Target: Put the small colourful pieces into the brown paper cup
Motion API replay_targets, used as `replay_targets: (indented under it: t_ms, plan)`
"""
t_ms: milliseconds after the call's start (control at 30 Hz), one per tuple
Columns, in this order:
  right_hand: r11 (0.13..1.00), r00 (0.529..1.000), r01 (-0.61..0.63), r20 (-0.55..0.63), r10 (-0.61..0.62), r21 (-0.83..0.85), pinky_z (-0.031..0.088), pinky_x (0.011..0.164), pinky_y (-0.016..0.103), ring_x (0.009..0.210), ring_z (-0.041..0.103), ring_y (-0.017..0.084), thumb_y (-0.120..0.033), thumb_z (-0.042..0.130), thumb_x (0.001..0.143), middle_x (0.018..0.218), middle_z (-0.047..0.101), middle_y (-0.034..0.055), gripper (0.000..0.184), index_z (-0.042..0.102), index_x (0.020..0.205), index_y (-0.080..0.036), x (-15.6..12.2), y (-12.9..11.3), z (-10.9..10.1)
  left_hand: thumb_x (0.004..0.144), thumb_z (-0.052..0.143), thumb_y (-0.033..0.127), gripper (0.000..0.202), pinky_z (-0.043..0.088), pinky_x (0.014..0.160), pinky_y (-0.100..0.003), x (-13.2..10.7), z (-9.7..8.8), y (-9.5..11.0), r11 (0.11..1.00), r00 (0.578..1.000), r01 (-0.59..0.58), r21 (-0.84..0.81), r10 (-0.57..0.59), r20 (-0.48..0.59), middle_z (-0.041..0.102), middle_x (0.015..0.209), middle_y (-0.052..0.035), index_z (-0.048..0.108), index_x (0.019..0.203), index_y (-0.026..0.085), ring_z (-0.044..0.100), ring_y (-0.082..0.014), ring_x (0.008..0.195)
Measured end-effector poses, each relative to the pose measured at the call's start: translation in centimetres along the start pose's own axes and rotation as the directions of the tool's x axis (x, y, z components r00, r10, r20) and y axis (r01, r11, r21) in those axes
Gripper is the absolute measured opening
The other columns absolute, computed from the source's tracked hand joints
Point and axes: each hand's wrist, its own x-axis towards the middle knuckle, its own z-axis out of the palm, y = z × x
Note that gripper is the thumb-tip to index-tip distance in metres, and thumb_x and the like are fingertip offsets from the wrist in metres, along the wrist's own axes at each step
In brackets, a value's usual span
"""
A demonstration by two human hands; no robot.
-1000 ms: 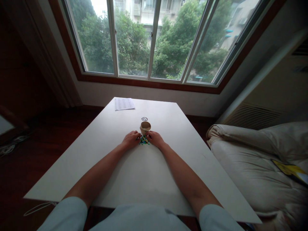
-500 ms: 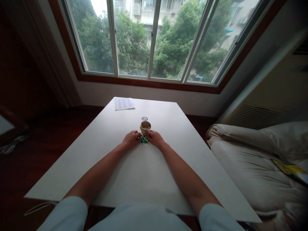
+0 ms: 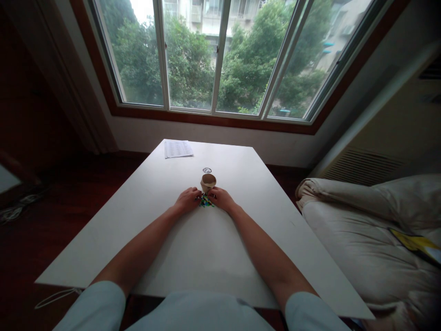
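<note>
A small heap of tiny green, blue, yellow and dark pieces (image 3: 207,202) lies on the white table (image 3: 206,248); they are too small to name. My left hand (image 3: 188,199) rests at the heap's left edge, its fingers curled together near a dark bit. From the right, my right hand (image 3: 223,199) reaches in, fingertips bent and pressed together over the pieces, close to the cup. Whatever either hand pinches is too small to make out. Just behind the heap stands an upright brown paper cup (image 3: 208,181), its inside mostly in shade.
Beyond the cup lies a small round object with a dark rim (image 3: 207,170). Printed sheets of paper (image 3: 178,149) lie at the table's far left corner. A beige sofa (image 3: 344,230) stands to the right, and a window (image 3: 213,59) is ahead.
My right fingertips have shifted slightly left, inward over the heap. My left hand, the cup and the papers look the same.
</note>
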Motion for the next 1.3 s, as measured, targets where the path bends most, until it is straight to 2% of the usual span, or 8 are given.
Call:
replay_targets:
  t_ms: [467, 1300]
  plan:
    - [0.998, 0.999, -0.021, -0.035, 0.019, -0.055, 0.04, 0.071, 0.022, 0.076, 0.057, 0.014, -0.022, 0.063, 0.085, 0.086, 0.066, 0.0018, 0.007, 0.069, 0.081, -0.021, 0.23, 0.44, 0.54, 0.086, 0.056, 0.024, 0.014, 0.047, 0.083, -0.03, -0.01, 0.33, -0.12, 1.0, 1.0, -0.007, 0.006, 0.007, -0.006, 0.065, 0.099, -0.006, 0.068, 0.094, 0.023, 0.059, -0.0192, 0.094]
    - [1.0, 0.997, 0.006, -0.075, -0.008, -0.028, 0.038, 0.069, 0.021, 0.073, 0.053, 0.013, -0.021, 0.061, 0.084, 0.083, 0.063, 0.0008, 0.006, 0.065, 0.08, -0.02, 0.27, 0.78, 0.76, 0.086, 0.056, 0.024, 0.013, 0.046, 0.081, -0.029, -0.04, 0.35, -0.13, 0.999, 1.0, -0.027, 0.021, 0.028, -0.013, 0.064, 0.098, -0.0058, 0.067, 0.093, 0.023, 0.059, -0.0195, 0.094]
